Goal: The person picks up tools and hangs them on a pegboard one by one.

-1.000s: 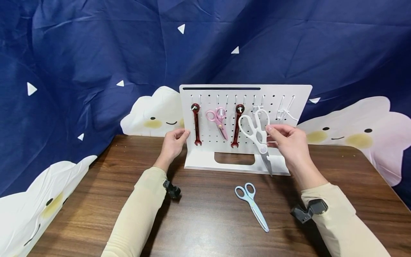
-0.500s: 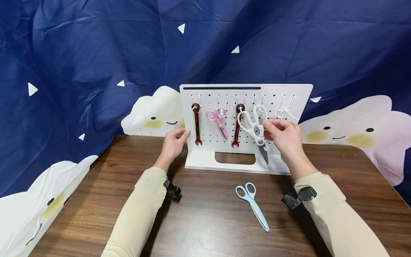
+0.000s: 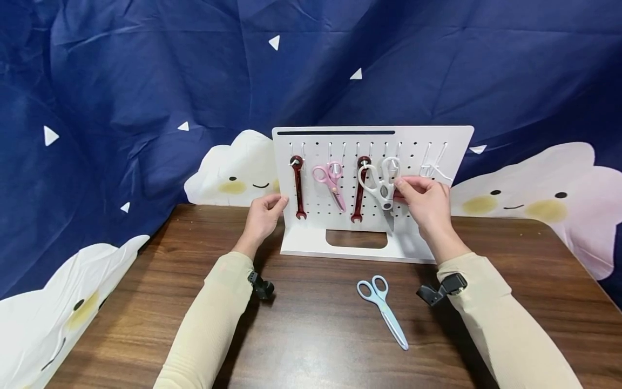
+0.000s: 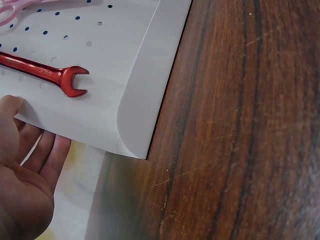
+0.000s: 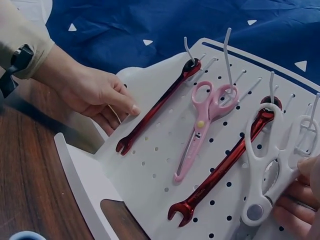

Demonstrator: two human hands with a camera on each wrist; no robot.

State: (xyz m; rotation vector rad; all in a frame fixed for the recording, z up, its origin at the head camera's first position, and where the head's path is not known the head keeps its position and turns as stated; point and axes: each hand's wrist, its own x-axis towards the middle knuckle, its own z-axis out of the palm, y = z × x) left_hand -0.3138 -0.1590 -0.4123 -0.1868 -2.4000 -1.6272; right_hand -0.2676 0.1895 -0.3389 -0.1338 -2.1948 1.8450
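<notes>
A white pegboard stand (image 3: 301, 240) stands upright on the table. My left hand (image 3: 264, 216) grips its left edge, thumb on the front face and fingers behind, as the left wrist view shows. My right hand (image 3: 427, 204) pinches white kitchen shears (image 3: 387, 205) by the right handle, blades pointing down. In the right wrist view, the right handle loop overlaps a hook at the board's right side, and the left loop overlaps the top of a red wrench (image 5: 220, 169). Pink scissors (image 3: 336, 193) and another red wrench (image 3: 298, 189) hang on hooks further left.
Light blue scissors (image 3: 386, 313) lie on the wooden table (image 3: 311, 324) in front of the stand. Another wire hook (image 3: 428, 170) sits at the board's far right. Behind hangs a dark blue curtain (image 3: 194, 65) printed with clouds and white triangles.
My right hand has carried the white kitchen shears up, left and in toward the board, so their handles now overlap the hook. My left hand has stayed on the board's edge.
</notes>
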